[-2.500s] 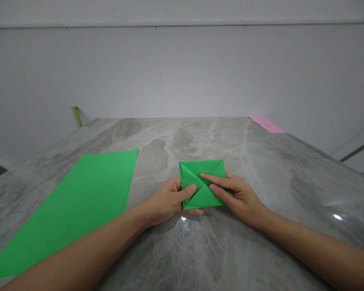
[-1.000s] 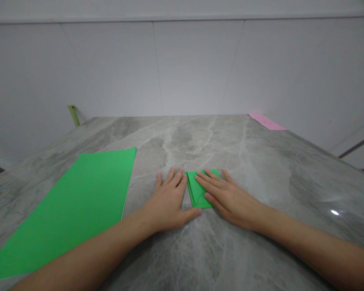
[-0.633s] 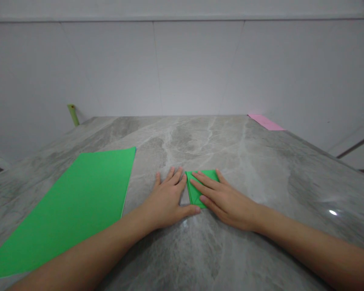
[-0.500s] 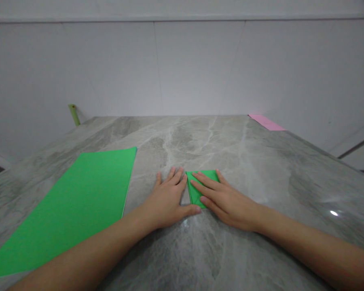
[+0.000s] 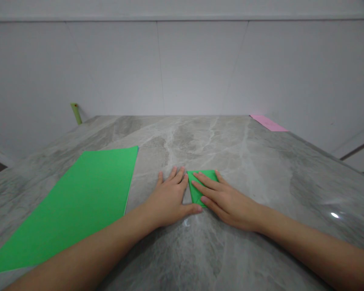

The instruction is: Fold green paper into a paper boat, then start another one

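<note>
A small folded piece of green paper (image 5: 195,195) lies flat on the grey marbled table, close in front of me. My right hand (image 5: 223,198) rests flat on top of it with fingers spread, covering its right part. To its left, my left hand (image 5: 171,198) lies palm down on the table, fingers stretched out. The left index finger touches or nearly touches the paper's left edge, and the left thumb reaches its near corner. What folds lie under the right hand is hidden.
A large green sheet or stack of paper (image 5: 87,190) lies at the left, partly under my left forearm. Pink paper (image 5: 268,123) sits at the table's far right edge. A light green object (image 5: 76,113) stands by the far left edge. A white wall (image 5: 194,68) rises behind the table.
Both hands keep nearly the same pose on and beside the folded paper. The whole view has shifted very slightly.
</note>
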Tool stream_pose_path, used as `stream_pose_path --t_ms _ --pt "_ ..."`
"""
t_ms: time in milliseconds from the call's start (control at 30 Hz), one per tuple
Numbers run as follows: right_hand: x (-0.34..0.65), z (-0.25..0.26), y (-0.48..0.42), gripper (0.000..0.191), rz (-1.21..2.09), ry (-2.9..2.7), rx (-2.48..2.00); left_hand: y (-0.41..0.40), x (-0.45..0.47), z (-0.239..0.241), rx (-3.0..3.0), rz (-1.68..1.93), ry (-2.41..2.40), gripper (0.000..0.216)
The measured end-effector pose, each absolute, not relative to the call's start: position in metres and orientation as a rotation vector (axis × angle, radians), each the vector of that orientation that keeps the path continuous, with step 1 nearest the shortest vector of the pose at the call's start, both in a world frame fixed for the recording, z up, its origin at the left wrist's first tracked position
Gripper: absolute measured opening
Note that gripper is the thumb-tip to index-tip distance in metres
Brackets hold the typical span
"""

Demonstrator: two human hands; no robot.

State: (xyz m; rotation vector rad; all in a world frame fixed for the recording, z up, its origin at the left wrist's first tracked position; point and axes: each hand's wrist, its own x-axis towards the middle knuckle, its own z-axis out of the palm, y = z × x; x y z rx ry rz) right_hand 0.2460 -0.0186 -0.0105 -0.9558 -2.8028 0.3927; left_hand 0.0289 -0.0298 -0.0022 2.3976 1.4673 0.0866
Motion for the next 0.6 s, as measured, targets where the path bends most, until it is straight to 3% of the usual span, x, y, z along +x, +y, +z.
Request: stream_pose_path --t_ms 600 --pt "0.243 -0.009 -0.02 0.049 0.349 -2.847 -0.975 -0.024 0.021 0.01 2.341 -0.018 1.375 0.096"
